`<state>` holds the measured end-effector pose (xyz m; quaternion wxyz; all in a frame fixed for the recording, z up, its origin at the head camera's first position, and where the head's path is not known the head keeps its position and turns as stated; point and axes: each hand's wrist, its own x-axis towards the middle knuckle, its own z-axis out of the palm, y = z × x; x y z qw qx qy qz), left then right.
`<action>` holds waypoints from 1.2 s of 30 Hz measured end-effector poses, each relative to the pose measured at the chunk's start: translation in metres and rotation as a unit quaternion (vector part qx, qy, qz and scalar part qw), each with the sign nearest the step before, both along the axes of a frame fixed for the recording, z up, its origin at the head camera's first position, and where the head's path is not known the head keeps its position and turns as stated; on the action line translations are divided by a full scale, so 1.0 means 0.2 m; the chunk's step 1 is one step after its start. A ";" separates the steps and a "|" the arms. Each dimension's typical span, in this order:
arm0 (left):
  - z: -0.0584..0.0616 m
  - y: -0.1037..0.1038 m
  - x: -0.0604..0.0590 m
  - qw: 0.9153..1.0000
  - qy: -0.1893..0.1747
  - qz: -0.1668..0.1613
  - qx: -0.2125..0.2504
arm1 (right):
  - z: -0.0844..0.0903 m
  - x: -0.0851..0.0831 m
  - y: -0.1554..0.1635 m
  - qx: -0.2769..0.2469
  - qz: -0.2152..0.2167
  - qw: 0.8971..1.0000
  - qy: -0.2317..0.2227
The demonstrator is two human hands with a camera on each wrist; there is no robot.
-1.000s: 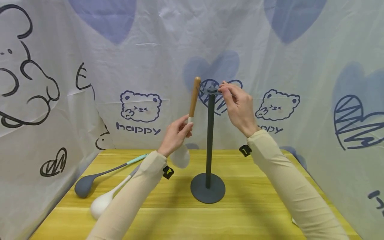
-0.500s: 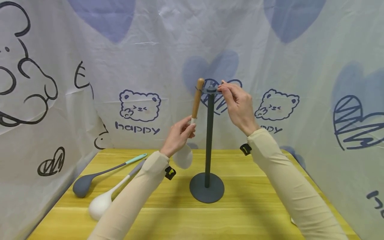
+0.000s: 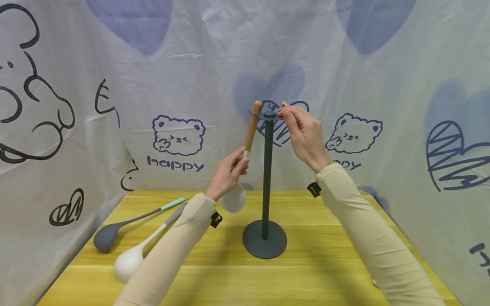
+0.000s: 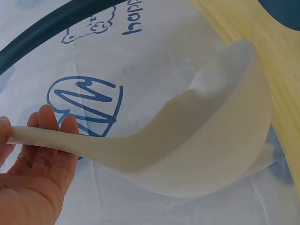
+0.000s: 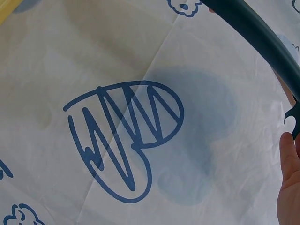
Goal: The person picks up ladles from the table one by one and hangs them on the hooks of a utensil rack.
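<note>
My left hand [image 3: 227,174] grips a ladle [image 3: 251,132] by its white neck, just under the wooden handle. The ladle stands handle up, tilted slightly, its handle end overlapping the hooks at the left of a dark utensil stand [image 3: 267,178]. In the left wrist view, its pale bowl [image 4: 215,136] hangs beyond the fingers. At the top of the stand, my right hand [image 3: 305,135] pinches the right edge of the hook ring [image 3: 269,114] between thumb and fingers. Only part of that hand [image 5: 289,187] shows in the right wrist view, beside a dark hook.
Left on the wooden table [image 3: 314,280] lie a dark grey ladle [image 3: 107,237] with a mint handle end and a white ladle [image 3: 128,261] with a grey handle, partly behind the left sleeve. The stand's round base [image 3: 264,248] rests mid-table. Printed cloth [image 3: 229,38] encloses the back and sides.
My left hand has moved the ladle slightly right, so its handle end now overlaps the stand's hooks. The right hand keeps its hold on the ring.
</note>
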<state>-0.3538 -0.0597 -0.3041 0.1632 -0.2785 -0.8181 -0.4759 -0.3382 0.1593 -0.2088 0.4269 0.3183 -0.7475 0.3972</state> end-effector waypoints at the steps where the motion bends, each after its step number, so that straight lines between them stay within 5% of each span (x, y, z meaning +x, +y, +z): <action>1: 0.00 0.00 0.00 1.000 0.002 0.000 -0.003 | 0.00 0.00 0.00 0.000 0.001 1.000 0.002; 14: -0.02 -0.01 -0.03 0.999 0.026 0.006 -0.048 | 0.01 -0.01 0.01 0.002 -0.001 1.000 -0.012; 27: -0.06 0.03 -0.01 0.998 0.053 0.004 -0.033 | 0.01 -0.01 0.01 0.000 0.000 1.000 -0.003; 36: -0.15 0.05 0.02 1.000 0.017 0.012 -0.008 | 0.00 -0.01 0.01 0.003 -0.002 1.000 0.000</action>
